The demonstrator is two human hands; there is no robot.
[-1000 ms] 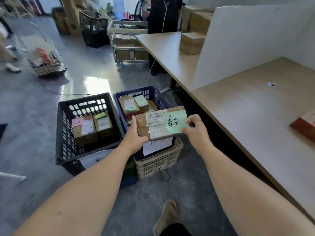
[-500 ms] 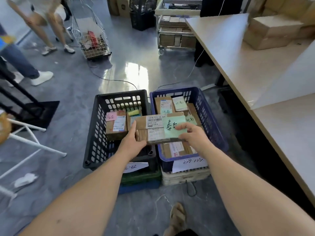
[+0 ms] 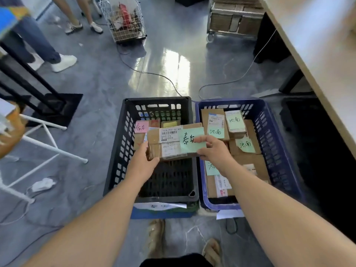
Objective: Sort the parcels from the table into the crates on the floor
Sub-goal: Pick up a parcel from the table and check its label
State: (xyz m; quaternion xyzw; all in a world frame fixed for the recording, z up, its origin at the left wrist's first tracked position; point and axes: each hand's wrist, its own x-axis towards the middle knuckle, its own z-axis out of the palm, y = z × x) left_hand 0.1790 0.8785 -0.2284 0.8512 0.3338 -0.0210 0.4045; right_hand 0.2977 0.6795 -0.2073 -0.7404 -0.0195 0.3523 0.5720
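I hold a flat brown cardboard parcel (image 3: pixel 165 143) with a white shipping label and a green handwritten note over the black crate (image 3: pixel 119 151). My left hand (image 3: pixel 143 162) grips its left end from below. My right hand (image 3: pixel 213 151) pinches its right end, thumb on the green note. Inside the black crate, at the far end, lie a parcel with a pink note (image 3: pixel 141 127) and others partly hidden by the held parcel. The blue crate (image 3: pixel 277 147) to the right holds several parcels with green notes (image 3: pixel 215 126).
The wooden table's (image 3: pixel 316 54) edge runs along the right. Cables cross the grey floor beyond the crates. A wire cart (image 3: pixel 123 18) and a trolley of boxes (image 3: pixel 235 20) stand further back. People's legs (image 3: pixel 38 41) and a white stool frame (image 3: pixel 48 147) are at the left.
I have turned from the table toward the crates and leaned in. The parcel has travelled from above the blue crate to above the black crate, still gripped by both hands.
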